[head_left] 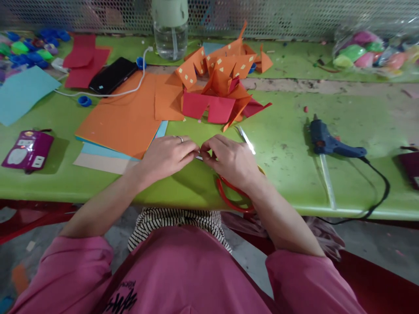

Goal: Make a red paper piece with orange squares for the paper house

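My left hand [172, 152] and my right hand [231, 159] meet over the front of the green table, fingertips pinched close together. Whatever they hold between them is too small and hidden to name; a thin pale edge shows just below the fingers. Under my right wrist lie scissors with red handles [225, 196], partly covered. A silvery tool like tweezers [246, 139] rests just beyond my right hand. Behind both hands sits a pile of folded orange and red paper shapes [218, 93], some with pale spots. Orange paper sheets [126, 115] lie beside my left hand.
A blue glue gun [335, 141] with a clear stick and black cord lies at right. To the left are a purple power socket block [29, 150], a black phone [113, 75] and a white cable. A water bottle [170, 37] stands at the back, and bagged plastic pieces [369, 52] lie far right.
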`<state>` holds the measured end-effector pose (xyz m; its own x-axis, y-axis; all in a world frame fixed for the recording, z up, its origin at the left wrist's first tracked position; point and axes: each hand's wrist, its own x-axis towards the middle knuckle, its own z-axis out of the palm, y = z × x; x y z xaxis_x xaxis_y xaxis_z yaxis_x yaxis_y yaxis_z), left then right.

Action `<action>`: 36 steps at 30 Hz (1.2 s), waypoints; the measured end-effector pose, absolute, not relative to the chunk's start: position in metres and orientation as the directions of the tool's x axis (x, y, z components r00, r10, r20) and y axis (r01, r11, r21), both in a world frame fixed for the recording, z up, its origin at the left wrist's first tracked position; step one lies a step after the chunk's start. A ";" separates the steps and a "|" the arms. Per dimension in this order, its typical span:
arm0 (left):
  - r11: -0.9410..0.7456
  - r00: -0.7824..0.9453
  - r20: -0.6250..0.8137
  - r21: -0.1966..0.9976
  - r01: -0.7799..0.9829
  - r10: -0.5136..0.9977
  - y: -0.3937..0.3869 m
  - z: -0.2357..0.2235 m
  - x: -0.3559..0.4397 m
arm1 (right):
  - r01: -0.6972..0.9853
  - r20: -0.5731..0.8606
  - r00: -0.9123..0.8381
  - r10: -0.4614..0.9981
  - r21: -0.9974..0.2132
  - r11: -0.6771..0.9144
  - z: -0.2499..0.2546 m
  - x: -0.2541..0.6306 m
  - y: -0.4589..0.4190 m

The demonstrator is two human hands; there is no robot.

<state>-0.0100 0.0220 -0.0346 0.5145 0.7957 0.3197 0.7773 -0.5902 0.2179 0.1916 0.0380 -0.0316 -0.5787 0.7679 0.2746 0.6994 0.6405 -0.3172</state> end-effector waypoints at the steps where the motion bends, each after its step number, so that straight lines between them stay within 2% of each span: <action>1: -0.591 0.519 0.313 0.208 0.780 0.795 0.022 -0.034 -0.010 | 0.710 0.279 -0.588 0.759 -0.270 0.650 -0.032 0.192 0.038; 4: -0.547 0.470 0.311 0.248 0.799 0.826 0.021 -0.033 -0.009 | 0.706 0.274 -0.620 0.735 -0.212 0.675 -0.031 0.192 0.037; 10: -0.530 0.450 0.312 0.255 0.809 0.837 0.021 -0.038 -0.008 | 0.699 0.310 -0.596 0.741 -0.253 0.669 -0.030 0.191 0.037; 12: -0.528 0.440 0.316 0.297 0.795 0.840 0.021 -0.037 -0.009 | 0.686 0.310 -0.576 0.756 -0.319 0.654 -0.030 0.191 0.038; 13: -0.522 0.424 0.320 0.349 0.779 0.847 0.021 -0.035 -0.009 | 0.668 0.311 -0.559 0.768 -0.379 0.640 -0.029 0.191 0.038; 15: -0.481 0.358 0.323 0.526 0.701 0.876 0.021 -0.030 -0.009 | 0.604 0.324 -0.510 0.797 -0.524 0.600 -0.025 0.191 0.039; 18: -0.321 0.230 0.240 0.840 0.438 0.943 0.022 -0.020 -0.010 | 0.488 0.355 -0.430 0.830 -0.682 0.544 -0.018 0.191 0.038; 21: -0.149 0.188 0.106 0.961 0.233 0.977 0.022 -0.015 -0.010 | 0.445 0.363 -0.387 0.847 -0.732 0.517 -0.016 0.190 0.036; 25: -0.114 0.204 0.074 0.975 0.191 0.976 0.022 -0.019 -0.009 | 0.434 0.356 -0.365 0.860 -0.752 0.496 -0.018 0.187 0.034; 30: -0.208 0.175 0.169 0.949 0.237 0.970 0.020 -0.026 -0.007 | 0.446 0.362 -0.378 0.852 -0.735 0.511 -0.018 0.188 0.034; 36: -0.313 0.247 0.227 0.858 0.408 0.942 0.021 -0.021 -0.006 | 0.433 0.373 -0.442 0.816 -0.709 0.558 -0.018 0.187 0.035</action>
<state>-0.0060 0.0210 -0.0211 0.2469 0.9421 0.2267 0.4080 -0.3133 0.8575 0.1870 0.0349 -0.0184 -0.4418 0.8161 0.3725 0.4326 0.5576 -0.7085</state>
